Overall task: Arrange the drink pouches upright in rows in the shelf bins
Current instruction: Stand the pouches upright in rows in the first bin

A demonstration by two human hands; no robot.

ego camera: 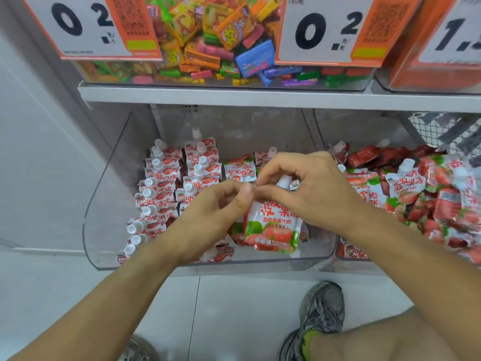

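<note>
You're mid-placement: your left hand (208, 212) and right hand (309, 188) both pinch the top edge of a red-and-white strawberry drink pouch (273, 227) with curled fingers. It hangs upright over the clear plastic shelf bin (104, 194). Next, I'd judge, lower it upright beside the standing rows of pouches (166, 188).

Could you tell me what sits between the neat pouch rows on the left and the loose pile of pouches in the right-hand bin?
In the head view, the held pouch, gripped by the left hand and right hand, and the clear bin divider.
</note>
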